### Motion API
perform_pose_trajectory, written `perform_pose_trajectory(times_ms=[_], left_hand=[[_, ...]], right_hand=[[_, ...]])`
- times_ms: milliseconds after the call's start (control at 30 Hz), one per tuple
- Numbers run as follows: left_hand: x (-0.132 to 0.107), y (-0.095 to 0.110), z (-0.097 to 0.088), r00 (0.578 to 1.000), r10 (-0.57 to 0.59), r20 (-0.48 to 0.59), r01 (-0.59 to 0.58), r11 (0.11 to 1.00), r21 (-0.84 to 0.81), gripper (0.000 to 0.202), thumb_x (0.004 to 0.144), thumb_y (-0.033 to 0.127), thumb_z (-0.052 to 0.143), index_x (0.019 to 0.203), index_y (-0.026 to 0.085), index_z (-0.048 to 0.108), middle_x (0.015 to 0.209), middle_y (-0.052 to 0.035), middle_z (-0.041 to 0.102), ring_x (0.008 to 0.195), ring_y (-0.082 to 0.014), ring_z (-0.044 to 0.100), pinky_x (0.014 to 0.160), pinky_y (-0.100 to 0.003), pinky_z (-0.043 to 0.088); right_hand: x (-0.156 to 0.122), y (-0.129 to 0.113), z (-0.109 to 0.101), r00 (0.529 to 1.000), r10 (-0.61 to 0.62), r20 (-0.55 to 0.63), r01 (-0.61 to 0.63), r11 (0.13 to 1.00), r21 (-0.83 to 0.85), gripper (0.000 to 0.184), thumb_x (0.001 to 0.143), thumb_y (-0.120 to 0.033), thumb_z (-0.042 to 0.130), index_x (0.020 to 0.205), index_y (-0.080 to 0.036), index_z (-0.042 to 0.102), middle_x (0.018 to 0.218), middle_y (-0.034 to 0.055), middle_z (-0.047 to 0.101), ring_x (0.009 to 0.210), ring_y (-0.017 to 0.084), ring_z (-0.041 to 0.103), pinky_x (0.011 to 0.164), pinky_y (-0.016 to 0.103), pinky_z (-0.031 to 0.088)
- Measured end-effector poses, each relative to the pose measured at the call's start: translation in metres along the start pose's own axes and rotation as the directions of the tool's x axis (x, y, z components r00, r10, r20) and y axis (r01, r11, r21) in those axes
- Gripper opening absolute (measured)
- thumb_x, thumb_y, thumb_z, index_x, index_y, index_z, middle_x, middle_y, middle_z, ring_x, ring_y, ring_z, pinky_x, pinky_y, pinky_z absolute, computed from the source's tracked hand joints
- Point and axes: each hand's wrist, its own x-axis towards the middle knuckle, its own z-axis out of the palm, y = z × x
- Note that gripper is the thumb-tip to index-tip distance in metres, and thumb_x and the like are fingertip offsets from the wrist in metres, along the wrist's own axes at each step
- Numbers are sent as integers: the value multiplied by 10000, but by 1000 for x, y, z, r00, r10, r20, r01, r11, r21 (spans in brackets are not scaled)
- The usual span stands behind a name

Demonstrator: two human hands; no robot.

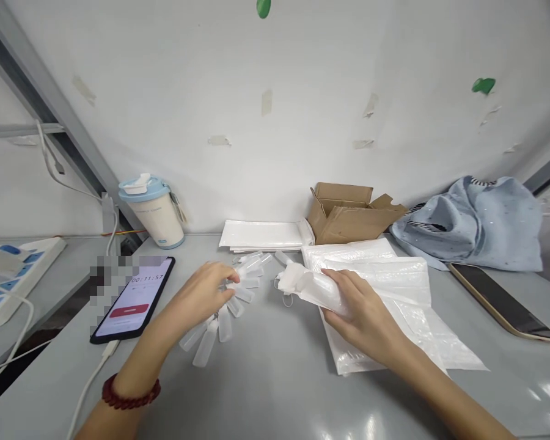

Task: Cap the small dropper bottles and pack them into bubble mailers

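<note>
My right hand (360,311) is closed around a white padded bag (309,284), lifted a little with its open end pointing left. It hovers over a stack of white bubble mailers (407,305) on the grey table (275,391). My left hand (204,293), with a red bead bracelet (131,394) on the wrist, rests on a fan of several small clear plastic tubes (224,311), its fingers curled over one of them near the bag's mouth.
A phone showing a timer (135,296) lies left of my left hand, with a cable. A lidded cup (153,211), a pile of white envelopes (263,235), an open cardboard box (351,214), blue cloth (474,223) and a second phone (502,299) line the back and right. A power strip (9,275) sits far left.
</note>
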Motion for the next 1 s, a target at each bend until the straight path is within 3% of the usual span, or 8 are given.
perform_pose_trajectory(times_ms=[100, 267, 400, 467, 567, 700, 867, 1000], left_hand=[[1, -4, 14, 999, 19, 42, -20, 999, 31, 208, 743, 239, 505, 904, 195, 629, 998, -75, 666, 1044, -287, 551, 850, -383, 447], [4, -6, 24, 994, 10, 106, -14, 999, 37, 151, 712, 191, 494, 828, 198, 590, 882, -61, 661, 902, -281, 593, 773, -379, 449], [0, 1, 13, 986, 54, 160, -52, 998, -18, 161, 743, 227, 516, 854, 205, 631, 889, -43, 670, 849, -234, 614, 742, -315, 462], [-4, 9, 1, 981, 88, 174, -67, 990, -124, 206, 781, 286, 538, 930, 223, 666, 937, -33, 684, 868, -213, 616, 747, -281, 472], [-11, 21, -11, 990, 78, 121, -44, 966, -256, 262, 796, 409, 597, 997, 276, 700, 995, -16, 688, 866, -201, 610, 672, -244, 479], [-13, 32, -1, 974, 206, 96, -167, 936, -310, 222, 815, 358, 623, 998, 277, 719, 966, -13, 697, 869, -191, 607, 687, -250, 480], [-12, 38, 28, 920, 391, 7, -380, 899, -219, 171, 843, 180, 589, 953, 198, 720, 899, -29, 715, 871, -192, 617, 785, -301, 464], [-16, 41, 34, 882, 470, -34, -469, 869, -158, 253, 868, 95, 503, 1025, 176, 684, 991, -40, 699, 908, -178, 612, 784, -280, 466]], right_hand=[[0, -1, 1, 1000, 4, 24, -4, 1000, 1, 518, 774, -179, 527, 1275, -180, 393, 1117, 127, 552, 1003, 287, 546, 826, 449, 483], [0, -3, 3, 999, -7, 34, 6, 1000, 4, 513, 762, -165, 515, 1263, -168, 403, 1113, 132, 559, 1007, 289, 547, 825, 455, 482], [0, -6, 2, 999, -33, 41, 32, 999, 16, 528, 745, -154, 513, 1261, -160, 403, 1123, 141, 557, 1016, 294, 540, 828, 464, 477], [0, -7, 0, 997, -40, 61, 39, 999, 28, 531, 744, -148, 510, 1263, -158, 402, 1118, 142, 556, 1019, 293, 536, 827, 467, 475], [-1, -10, -2, 994, -61, 86, 56, 997, 54, 539, 736, -135, 504, 1264, -176, 403, 1127, 135, 554, 1029, 295, 528, 828, 474, 469], [-1, -16, -3, 990, -92, 106, 82, 992, 94, 559, 722, -104, 498, 1267, -186, 401, 1144, 121, 548, 1031, 282, 512, 840, 461, 457], [-4, -19, -1, 983, -124, 134, 111, 988, 104, 541, 737, -89, 491, 1265, -170, 407, 1109, 113, 558, 987, 270, 499, 818, 444, 444], [-6, -20, -1, 978, -149, 147, 134, 985, 107, 542, 738, -88, 490, 1270, -152, 405, 1102, 118, 555, 964, 267, 492, 806, 440, 441]])
